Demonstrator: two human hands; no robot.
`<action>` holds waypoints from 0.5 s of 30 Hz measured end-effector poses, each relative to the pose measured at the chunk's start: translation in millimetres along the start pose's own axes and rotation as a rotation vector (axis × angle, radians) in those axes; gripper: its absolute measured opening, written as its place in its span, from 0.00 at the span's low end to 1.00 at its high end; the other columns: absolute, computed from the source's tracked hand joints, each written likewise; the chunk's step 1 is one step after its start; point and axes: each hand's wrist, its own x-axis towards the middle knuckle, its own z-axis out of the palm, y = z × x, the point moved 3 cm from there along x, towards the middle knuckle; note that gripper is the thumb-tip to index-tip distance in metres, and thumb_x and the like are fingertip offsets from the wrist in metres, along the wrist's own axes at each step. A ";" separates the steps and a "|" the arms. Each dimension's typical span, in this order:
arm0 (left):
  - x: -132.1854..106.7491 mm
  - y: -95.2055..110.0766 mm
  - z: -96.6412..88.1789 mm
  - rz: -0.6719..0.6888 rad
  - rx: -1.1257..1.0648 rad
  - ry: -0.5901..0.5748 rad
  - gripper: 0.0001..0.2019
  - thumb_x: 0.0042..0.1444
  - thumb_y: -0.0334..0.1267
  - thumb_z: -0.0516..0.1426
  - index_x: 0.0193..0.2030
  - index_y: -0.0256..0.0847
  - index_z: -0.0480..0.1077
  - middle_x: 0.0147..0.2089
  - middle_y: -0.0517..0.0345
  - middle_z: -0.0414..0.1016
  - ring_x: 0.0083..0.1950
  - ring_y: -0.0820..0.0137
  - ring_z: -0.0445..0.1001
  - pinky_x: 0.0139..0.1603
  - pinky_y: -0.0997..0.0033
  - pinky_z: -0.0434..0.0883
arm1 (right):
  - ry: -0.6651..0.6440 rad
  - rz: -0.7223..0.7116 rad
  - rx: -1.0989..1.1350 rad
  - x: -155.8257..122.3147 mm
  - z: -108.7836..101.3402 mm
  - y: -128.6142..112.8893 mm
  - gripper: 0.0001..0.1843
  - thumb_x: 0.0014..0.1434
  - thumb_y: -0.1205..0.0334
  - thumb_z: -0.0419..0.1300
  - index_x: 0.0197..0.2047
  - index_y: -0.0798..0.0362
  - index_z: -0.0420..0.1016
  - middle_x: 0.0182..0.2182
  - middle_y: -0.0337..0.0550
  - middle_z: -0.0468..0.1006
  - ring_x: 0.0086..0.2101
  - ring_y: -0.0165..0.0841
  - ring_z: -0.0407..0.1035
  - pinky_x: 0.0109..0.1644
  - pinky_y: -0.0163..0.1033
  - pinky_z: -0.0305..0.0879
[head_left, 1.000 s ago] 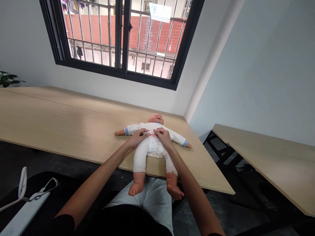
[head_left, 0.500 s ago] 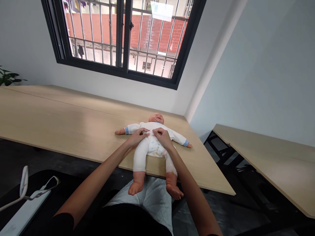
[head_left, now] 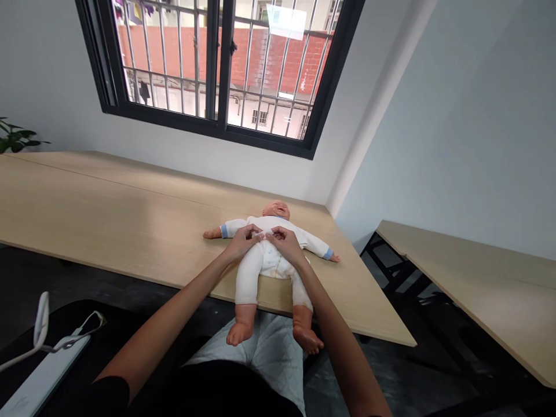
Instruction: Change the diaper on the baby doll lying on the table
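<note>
A baby doll [head_left: 247, 278] in a white long-sleeved top [head_left: 271, 222] with blue cuffs lies on its back, head toward the window, its feet hanging past the table's near edge. Around its hips is a white diaper [head_left: 273, 263] with faint marks. My left hand [head_left: 247, 240] is closed in a pinch at the diaper's upper edge over the belly. Close beside it, my right hand [head_left: 283, 240] pinches the same waist edge from the other side. The fingertips nearly meet, and they partly hide the cloth between them.
The doll lies on a long light wood table [head_left: 174, 231] against the wall under a barred window [head_left: 217, 69]. A second table [head_left: 469, 255] stands at the right. At lower left, a white power strip [head_left: 52, 370] with a cable rests on a dark surface. Plant leaves [head_left: 19, 138] show far left.
My right hand's fingertips have shifted slightly left, closer to my left hand's. My left hand and the doll stay nearly where they were.
</note>
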 end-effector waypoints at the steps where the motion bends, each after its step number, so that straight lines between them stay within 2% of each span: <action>1: 0.0 -0.5 -0.1 -0.003 -0.005 0.010 0.12 0.48 0.45 0.63 0.31 0.38 0.71 0.29 0.60 0.71 0.33 0.71 0.67 0.35 0.73 0.64 | 0.010 0.004 0.013 0.2 0.0 0.9 0.18 0.50 0.47 0.63 0.33 0.54 0.74 0.28 0.40 0.74 0.28 0.31 0.64 0.34 0.36 0.61; 6: 1.6 -7.9 -3.5 -0.043 -0.064 0.073 0.13 0.45 0.46 0.64 0.30 0.37 0.71 0.29 0.59 0.72 0.32 0.71 0.68 0.36 0.72 0.64 | 0.055 -0.024 0.076 0.4 -1.3 -1.1 0.17 0.52 0.48 0.62 0.33 0.54 0.75 0.30 0.42 0.76 0.30 0.32 0.67 0.35 0.37 0.64; 10: 1.6 -14.0 -8.3 -0.155 -0.184 0.144 0.16 0.42 0.47 0.65 0.31 0.37 0.71 0.30 0.58 0.73 0.30 0.72 0.68 0.33 0.72 0.64 | 0.060 -0.059 0.101 -0.9 -2.6 -4.0 0.16 0.56 0.52 0.58 0.42 0.53 0.75 0.32 0.42 0.75 0.31 0.31 0.68 0.37 0.37 0.66; 12: 0.7 -13.7 -7.3 -0.209 -0.221 0.099 0.17 0.42 0.48 0.65 0.33 0.37 0.72 0.31 0.57 0.74 0.30 0.72 0.68 0.32 0.72 0.64 | 0.035 -0.101 0.048 -2.2 -2.0 -6.1 0.20 0.55 0.55 0.59 0.50 0.51 0.73 0.38 0.42 0.74 0.32 0.29 0.67 0.39 0.37 0.66; 15: 0.4 -8.3 -3.8 -0.187 -0.191 0.012 0.18 0.42 0.49 0.65 0.32 0.37 0.73 0.33 0.54 0.76 0.35 0.68 0.71 0.37 0.70 0.66 | -0.023 -0.194 -0.087 -4.6 1.1 -11.7 0.26 0.54 0.59 0.61 0.58 0.46 0.68 0.48 0.44 0.70 0.35 0.29 0.67 0.43 0.38 0.66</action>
